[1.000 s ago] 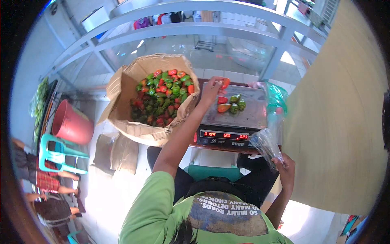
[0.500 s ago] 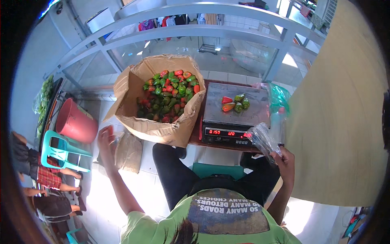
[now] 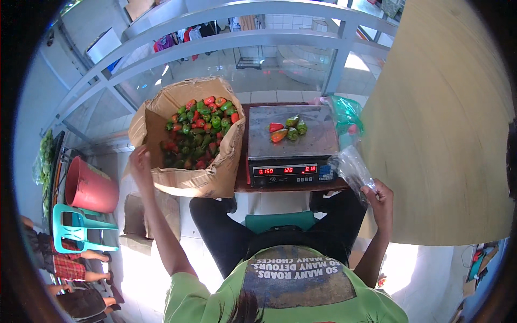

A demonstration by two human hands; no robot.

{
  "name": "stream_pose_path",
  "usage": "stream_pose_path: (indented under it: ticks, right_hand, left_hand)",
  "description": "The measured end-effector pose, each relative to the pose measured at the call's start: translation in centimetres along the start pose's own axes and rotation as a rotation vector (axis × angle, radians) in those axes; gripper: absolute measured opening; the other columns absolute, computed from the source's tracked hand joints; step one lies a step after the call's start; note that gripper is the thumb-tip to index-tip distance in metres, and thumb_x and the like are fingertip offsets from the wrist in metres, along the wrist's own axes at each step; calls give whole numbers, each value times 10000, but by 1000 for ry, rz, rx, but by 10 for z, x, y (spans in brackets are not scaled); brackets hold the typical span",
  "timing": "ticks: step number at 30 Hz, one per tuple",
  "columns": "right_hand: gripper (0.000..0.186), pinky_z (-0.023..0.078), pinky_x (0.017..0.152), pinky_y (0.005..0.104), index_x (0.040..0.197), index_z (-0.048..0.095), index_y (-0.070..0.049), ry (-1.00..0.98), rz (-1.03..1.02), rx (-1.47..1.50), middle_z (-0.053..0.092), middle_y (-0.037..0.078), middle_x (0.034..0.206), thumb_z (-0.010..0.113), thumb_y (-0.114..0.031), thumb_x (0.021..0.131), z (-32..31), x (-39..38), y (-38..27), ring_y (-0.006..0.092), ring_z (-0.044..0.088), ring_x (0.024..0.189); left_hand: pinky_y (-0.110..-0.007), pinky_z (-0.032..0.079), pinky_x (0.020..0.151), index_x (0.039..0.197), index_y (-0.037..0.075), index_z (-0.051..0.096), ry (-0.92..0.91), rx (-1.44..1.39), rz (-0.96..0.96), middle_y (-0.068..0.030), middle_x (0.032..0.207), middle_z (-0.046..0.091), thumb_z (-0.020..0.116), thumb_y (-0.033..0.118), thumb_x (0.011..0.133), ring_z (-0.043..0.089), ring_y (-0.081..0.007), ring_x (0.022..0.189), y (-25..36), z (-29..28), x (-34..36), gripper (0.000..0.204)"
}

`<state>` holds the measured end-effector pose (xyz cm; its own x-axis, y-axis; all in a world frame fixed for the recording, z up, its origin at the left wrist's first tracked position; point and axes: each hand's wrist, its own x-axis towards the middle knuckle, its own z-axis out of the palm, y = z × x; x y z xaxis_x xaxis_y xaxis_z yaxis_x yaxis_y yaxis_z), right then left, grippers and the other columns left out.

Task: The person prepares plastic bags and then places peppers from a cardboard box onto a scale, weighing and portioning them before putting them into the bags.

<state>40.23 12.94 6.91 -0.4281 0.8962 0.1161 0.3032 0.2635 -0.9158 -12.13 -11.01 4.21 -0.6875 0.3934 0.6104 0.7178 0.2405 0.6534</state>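
My right hand (image 3: 383, 198) is closed on the gathered end of a clear plastic bag (image 3: 353, 168), which sticks up beside the front right corner of the scale. My left hand (image 3: 141, 159) is raised at the left edge of an open cardboard box (image 3: 215, 185); its fingers look loosely bent apart, and I see nothing in them. Inside the box lies a heap of red and green bell peppers (image 3: 200, 126). Several more peppers (image 3: 288, 129), red, orange and green, sit grouped on the metal plate of a digital scale (image 3: 264, 145), whose red display is lit.
A green plastic bag (image 3: 347, 112) lies behind the scale's right side. On the left stand a red bin (image 3: 91, 185), a turquoise chair (image 3: 81, 229) and flattened cardboard (image 3: 134, 218). People's legs show at the far left. A tan curved panel (image 3: 436, 134) rises at the right, a railing (image 3: 215, 40) ahead.
My left hand has come up from beside the box's lower left side to its left edge. The view has shifted; my right hand still holds the bag.
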Motion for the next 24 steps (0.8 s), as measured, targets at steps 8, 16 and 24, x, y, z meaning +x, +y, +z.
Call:
stream_pose_path:
  ticks: [8, 16, 24]
  right_hand:
    - [122, 367, 601, 231, 833, 586, 2, 21, 14, -59, 523, 5, 689, 605, -115, 806, 1, -2, 3, 78, 446, 664]
    - [127, 301, 538, 219, 787, 571, -24, -13, -3, -51, 430, -40, 638, 595, -147, 807, 6, -1, 16, 56, 373, 598]
    - [178, 305, 555, 233, 744, 531, 4, -58, 89, -29, 446, -15, 655, 602, -145, 811, 19, 11, 12, 76, 378, 624]
  left_hand:
    - [-297, 455, 742, 937, 12, 599, -401, -27, -18, -123, 914, 599, 597, 74, 768, 590, -209, 828, 13, 101, 3, 180]
    - [-361, 470, 745, 895, 49, 625, -353, 449, -245, -153, 978, 597, 627, 162, 731, 600, -252, 844, -105, 133, 58, 199]
    - [-358, 477, 733, 966, 59, 601, -1227, 682, -765, -141, 996, 599, 642, 215, 723, 600, -242, 859, -182, 151, 7, 291]
